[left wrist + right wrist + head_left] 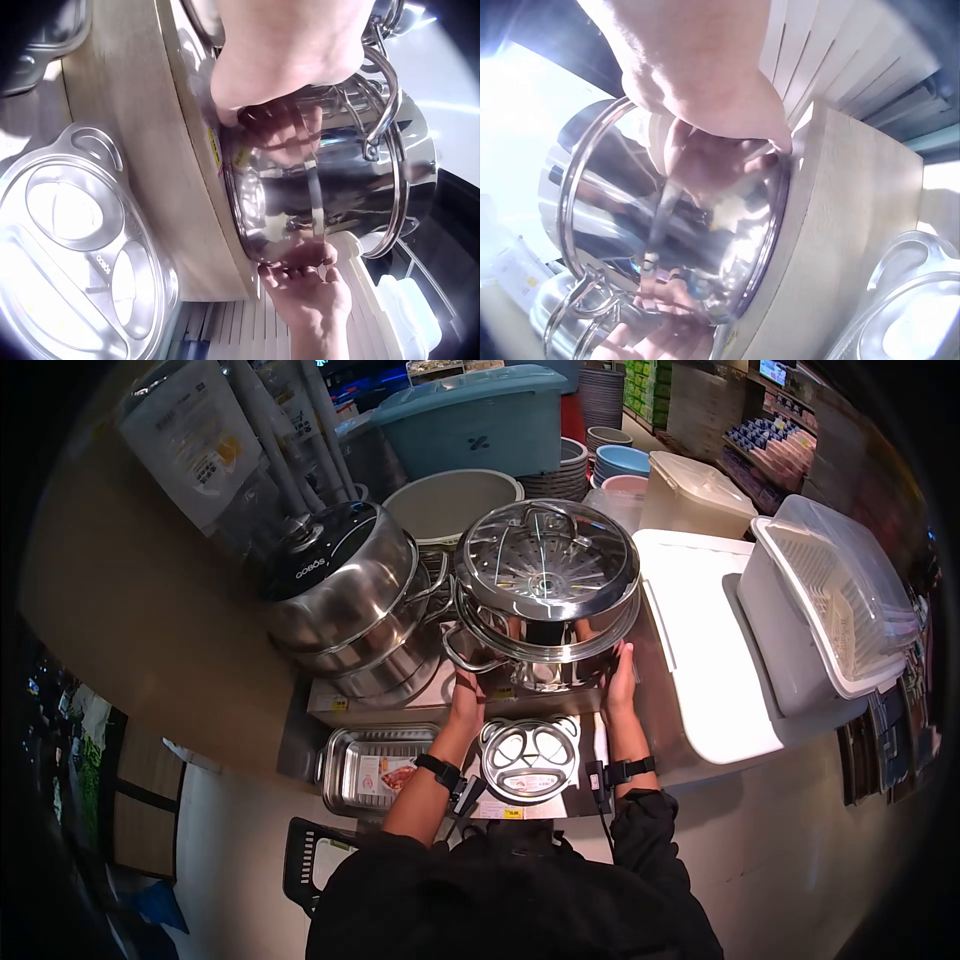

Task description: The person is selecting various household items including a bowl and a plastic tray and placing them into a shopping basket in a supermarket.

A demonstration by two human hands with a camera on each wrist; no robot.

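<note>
A shiny steel steamer pot (545, 595) with a clear domed lid (520, 560) stands on the wooden shelf, its base close to the front edge. My left hand (467, 695) touches the pot's lower left side, below a looped metal handle (470, 650). On the opposite side my right hand (621, 678) rests against the lower wall, fingers pointing up along it. In the left wrist view the right hand (311, 300) shows its palm, with fingertips at the pot's wall. The right wrist view shows the left hand (660, 341) with extended fingers by the steel. Neither hand grips a handle.
Left of it stands another steel pot (350, 610) with a dark lid. A panda-faced divided plate (529, 760) and a rectangular steel tray (345, 770) lie on the lower shelf. At right, a white bin (690, 650) and a lidded dish rack (790, 620) stand close.
</note>
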